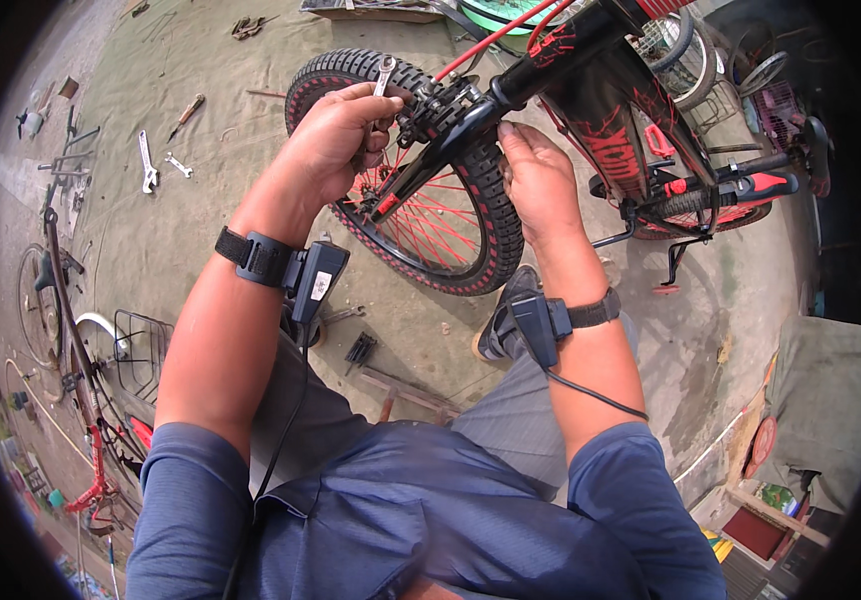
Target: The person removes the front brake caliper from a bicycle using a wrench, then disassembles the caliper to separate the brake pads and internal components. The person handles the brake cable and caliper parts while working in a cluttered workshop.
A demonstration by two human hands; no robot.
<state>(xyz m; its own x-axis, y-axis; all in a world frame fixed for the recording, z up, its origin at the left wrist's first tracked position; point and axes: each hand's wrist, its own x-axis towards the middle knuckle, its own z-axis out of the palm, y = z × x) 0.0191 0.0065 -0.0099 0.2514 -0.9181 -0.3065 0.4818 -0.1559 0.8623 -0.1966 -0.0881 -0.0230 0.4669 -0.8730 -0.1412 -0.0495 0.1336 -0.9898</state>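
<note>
Plainly, the black-and-red bicycle [600,130] stood just ahead of the person, its front wheel [500,215] between the two hands. The right hand [542,185] curled narrowly beside the fork [435,165]; whether it gripped anything could not be told. The left hand [335,140] pinched a small wrench [383,75] near the dark fittings [435,105] over the wheel. Good work there probably called for seating the wrench fully and square, then short, steady turns. Among containers, the wooden-edged box [775,513] at lower right seemed to hold something flat and dark red [753,533]; contents of the green basin [498,12], cut off above, were unclear.
</note>
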